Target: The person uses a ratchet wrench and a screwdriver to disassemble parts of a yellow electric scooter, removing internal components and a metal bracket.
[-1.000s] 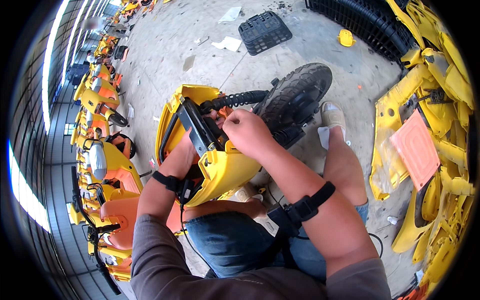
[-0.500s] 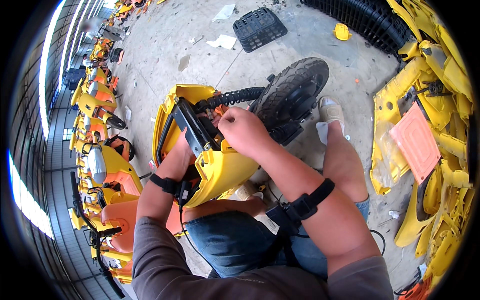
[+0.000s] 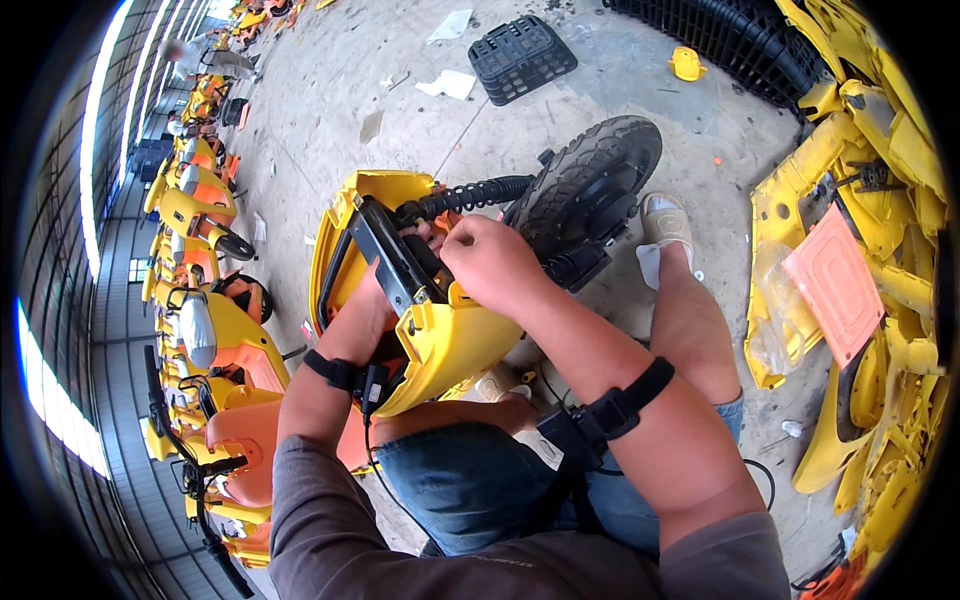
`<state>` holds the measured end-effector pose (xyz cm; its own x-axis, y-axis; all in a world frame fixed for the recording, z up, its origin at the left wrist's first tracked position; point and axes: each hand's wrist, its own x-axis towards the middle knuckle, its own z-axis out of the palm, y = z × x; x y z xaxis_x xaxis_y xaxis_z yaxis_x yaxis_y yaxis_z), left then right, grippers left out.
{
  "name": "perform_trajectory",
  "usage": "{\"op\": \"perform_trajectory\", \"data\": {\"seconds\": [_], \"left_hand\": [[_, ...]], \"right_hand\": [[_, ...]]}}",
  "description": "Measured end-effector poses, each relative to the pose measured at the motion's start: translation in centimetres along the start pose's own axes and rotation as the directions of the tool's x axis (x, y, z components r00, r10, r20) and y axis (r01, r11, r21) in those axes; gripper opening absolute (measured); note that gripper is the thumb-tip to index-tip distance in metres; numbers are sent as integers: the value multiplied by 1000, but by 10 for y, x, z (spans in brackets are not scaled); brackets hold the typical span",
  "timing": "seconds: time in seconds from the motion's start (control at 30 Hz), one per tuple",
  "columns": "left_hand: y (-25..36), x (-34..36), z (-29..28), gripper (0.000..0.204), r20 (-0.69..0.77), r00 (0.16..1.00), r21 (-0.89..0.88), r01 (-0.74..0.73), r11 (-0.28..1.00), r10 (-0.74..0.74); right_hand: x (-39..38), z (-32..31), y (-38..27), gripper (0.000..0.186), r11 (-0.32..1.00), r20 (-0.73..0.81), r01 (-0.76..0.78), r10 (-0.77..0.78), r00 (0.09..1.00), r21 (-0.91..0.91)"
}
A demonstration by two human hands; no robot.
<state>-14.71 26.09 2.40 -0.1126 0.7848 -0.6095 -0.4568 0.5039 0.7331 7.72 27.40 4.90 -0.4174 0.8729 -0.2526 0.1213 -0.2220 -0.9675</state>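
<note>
The tail of a yellow scooter body is in front of me, its top uncovered around a black metal bracket. My left hand reaches in under that bracket, which covers most of it. A bit of its fingers shows beyond, close to my right hand's fingertips, but not their grip. Over the far side of the opening, my right hand is closed with fingers bent together; whatever it pinches is hidden. A small orange part lies beside it. The black coil shock absorber runs from there toward the rear wheel.
Yellow body panels are piled at the right, with an orange flat panel on them. Yellow and orange scooters line the left. A black plastic crate and a yellow part lie on the concrete floor ahead.
Both hands keep nearly the same place and pose. The whole view has shifted very slightly.
</note>
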Motion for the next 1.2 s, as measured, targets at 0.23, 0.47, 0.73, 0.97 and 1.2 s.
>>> {"op": "perform_trajectory", "data": {"seconds": [0.23,0.47,0.73,0.97,1.2], "left_hand": [[0,-7,22,14,76,996,105,-53,993,45],[-8,3,11,14,-12,988,114,-149,982,152],[1,4,-13,26,40,999,27,-12,1000,11],[4,4,-7,20,28,1000,55,-10,998,8],[4,5,-18,13,156,988,139,-14,990,-8]], "right_hand": [[0,-2,-2,24,1000,12,-11,11,1000,2],[0,-1,2,24,1000,4,10,-10,1000,18],[-1,-3,1,25,1000,4,5,-5,1000,4],[-1,-2,3,25,1000,-9,28,-28,1000,-2],[-1,-2,2,24,1000,-14,27,-27,1000,-8]]}}
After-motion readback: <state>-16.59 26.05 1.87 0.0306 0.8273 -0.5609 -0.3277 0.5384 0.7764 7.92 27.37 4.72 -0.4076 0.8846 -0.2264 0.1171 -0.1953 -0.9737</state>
